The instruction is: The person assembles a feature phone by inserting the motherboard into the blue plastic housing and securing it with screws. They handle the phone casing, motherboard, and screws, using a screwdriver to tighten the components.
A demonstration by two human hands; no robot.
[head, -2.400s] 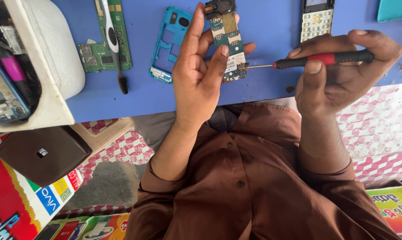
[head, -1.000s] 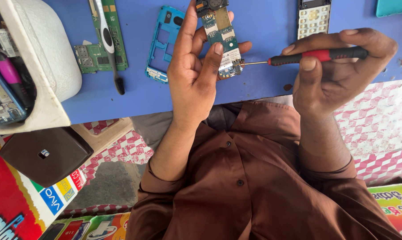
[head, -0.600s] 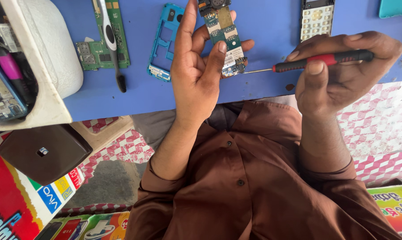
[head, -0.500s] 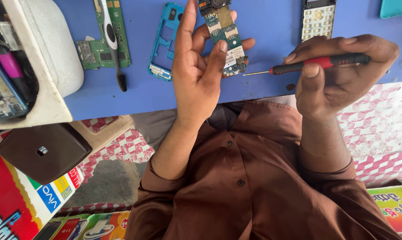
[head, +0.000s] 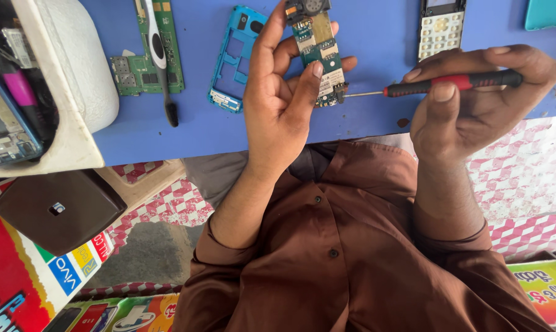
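Right now my left hand (head: 278, 110) pinches the phone circuit board (head: 318, 52) by its edges, just right of the blue phone frame (head: 229, 61). Right hand (head: 474, 92) grips the red-handled screwdriver (head: 450, 83), tip at the board's lower end. Board looks light, stiff, fragile, so I'd keep holding the edges.

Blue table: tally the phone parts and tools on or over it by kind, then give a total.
Circuit boards: 2, one held, one lying
Blue phone frame: 1
Keypad panel: 1
Teal cover: 1
Screwdriver: 1
Brush: 1
Total: 7
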